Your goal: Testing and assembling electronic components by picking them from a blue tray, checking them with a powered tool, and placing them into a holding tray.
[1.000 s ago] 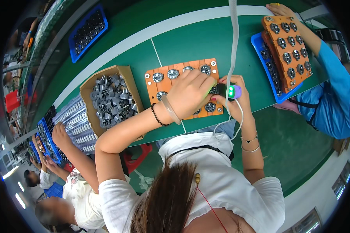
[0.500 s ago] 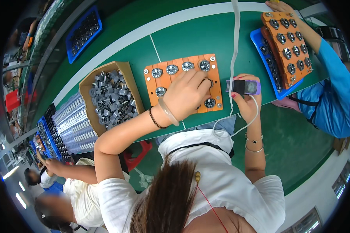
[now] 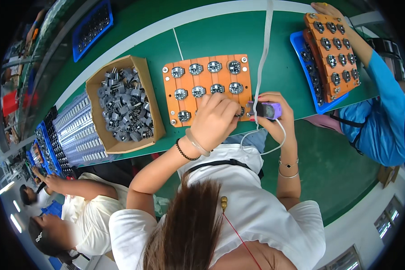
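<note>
In front of me lies an orange fixture (image 3: 244, 80) with rows of small round circuit parts (image 3: 214, 66) set in it. My left hand (image 3: 217, 118) rests over its front row, fingers curled and pinched near the front right part; whatever sits between the fingertips is hidden. In my right hand (image 3: 281, 123) is a purple and black handheld device (image 3: 271, 110) with a white cable. The device's black end reaches the fixture's front right corner, close to my left fingertips. My left hand covers some parts of the front row.
Left of the fixture stands a cardboard box (image 3: 155, 112) of grey pronged parts, beside stacked clear trays (image 3: 78, 130). A blue tray (image 3: 76, 54) lies at far left. A white cord (image 3: 266, 40) hangs down. On the right, a co-worker's blue sleeve (image 3: 382, 81) reaches past another fixture (image 3: 333, 92) and blue tray (image 3: 321, 109).
My left hand has moved toward me, uncovering the fixture's middle row. The right hand has brought the device left and slightly nearer, to the fixture's corner. The view has shifted a little.
</note>
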`<act>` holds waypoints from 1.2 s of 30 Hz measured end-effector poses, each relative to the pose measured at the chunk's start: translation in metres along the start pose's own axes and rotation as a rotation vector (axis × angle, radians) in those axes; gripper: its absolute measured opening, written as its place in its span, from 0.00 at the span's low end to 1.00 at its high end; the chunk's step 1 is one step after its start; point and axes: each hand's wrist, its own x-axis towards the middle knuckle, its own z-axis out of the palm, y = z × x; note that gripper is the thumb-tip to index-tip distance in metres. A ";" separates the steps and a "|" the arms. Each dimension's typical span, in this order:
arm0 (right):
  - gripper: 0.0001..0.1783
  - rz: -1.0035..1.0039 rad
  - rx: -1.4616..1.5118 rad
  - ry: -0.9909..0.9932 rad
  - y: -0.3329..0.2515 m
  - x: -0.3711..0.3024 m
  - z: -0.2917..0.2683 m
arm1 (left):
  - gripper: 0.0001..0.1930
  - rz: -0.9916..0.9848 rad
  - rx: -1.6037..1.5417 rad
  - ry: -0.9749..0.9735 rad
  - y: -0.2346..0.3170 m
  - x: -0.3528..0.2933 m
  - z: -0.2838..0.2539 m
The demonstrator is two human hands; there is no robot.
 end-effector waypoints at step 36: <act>0.29 -0.320 -0.088 0.003 -0.012 0.016 0.015 | 0.14 -0.049 -0.046 0.096 -0.013 -0.023 -0.010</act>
